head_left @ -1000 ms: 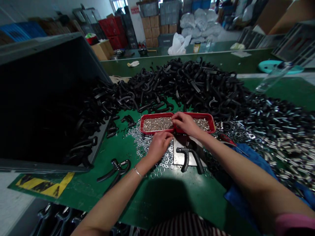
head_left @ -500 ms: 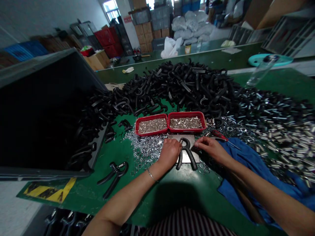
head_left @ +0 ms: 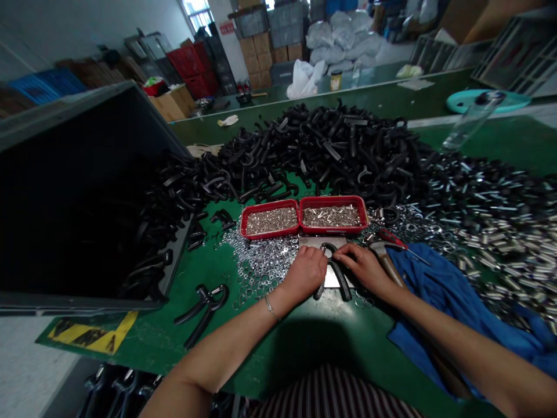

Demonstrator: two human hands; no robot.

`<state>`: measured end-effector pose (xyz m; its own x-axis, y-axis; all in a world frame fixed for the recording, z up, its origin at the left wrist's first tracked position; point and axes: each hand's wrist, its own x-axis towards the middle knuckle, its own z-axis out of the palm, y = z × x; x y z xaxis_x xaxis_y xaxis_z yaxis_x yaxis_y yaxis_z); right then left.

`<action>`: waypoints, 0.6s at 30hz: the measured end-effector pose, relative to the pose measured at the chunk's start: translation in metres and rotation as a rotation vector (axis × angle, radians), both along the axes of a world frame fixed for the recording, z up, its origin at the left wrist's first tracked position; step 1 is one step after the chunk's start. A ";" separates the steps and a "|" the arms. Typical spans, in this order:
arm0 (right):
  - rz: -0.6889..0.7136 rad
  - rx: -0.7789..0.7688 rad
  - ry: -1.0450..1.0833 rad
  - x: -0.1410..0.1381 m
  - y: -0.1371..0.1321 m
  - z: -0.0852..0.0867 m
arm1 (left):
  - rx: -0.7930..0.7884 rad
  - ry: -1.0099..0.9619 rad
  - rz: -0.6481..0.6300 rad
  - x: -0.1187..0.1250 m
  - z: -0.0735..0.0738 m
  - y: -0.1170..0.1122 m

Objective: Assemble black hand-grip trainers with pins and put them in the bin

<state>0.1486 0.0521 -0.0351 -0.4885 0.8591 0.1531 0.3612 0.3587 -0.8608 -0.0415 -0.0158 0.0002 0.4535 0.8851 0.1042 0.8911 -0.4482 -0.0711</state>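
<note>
Black and V-shaped, the handle piece (head_left: 340, 280) lies on a metal plate (head_left: 310, 241) just in front of two red trays (head_left: 333, 230), its legs pointing towards the person and running past the plate's near edge over the green surface (head_left: 369, 331). The left hand (head_left: 307, 270) has its grip closed around the piece's left side; the right hand (head_left: 364, 268) has its fingertips bunched against the curved top, though whether they pinch something small I cannot tell. The likeliest trouble is a slip: the plate is probably slick, and uneven pressure from the two sides could twist the piece round. Any small part dropped here would be easily lost among the loose rings (head_left: 261, 267) beside the left hand. A forward knock could jolt the trays and spill their tiny metal bits. The right forearm crosses a wooden-handled tool (head_left: 392, 270) and blue cloth (head_left: 429, 284), so a sweeping move might snag either.
</note>
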 end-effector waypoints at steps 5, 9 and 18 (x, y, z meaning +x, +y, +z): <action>-0.001 0.110 -0.037 -0.001 -0.003 0.005 | -0.028 -0.020 -0.033 -0.001 0.002 0.006; 0.115 0.304 -0.123 -0.005 -0.004 0.009 | -0.064 -0.235 -0.021 -0.011 -0.006 0.002; 0.155 0.616 -0.287 -0.014 -0.004 0.004 | 0.032 -0.854 0.215 -0.055 -0.018 -0.004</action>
<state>0.1349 0.0476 -0.0311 -0.6927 0.5741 0.4366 0.4491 0.8170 -0.3617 -0.0969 -0.0203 -0.0176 0.0327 0.9332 0.3580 0.7104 -0.2737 0.6485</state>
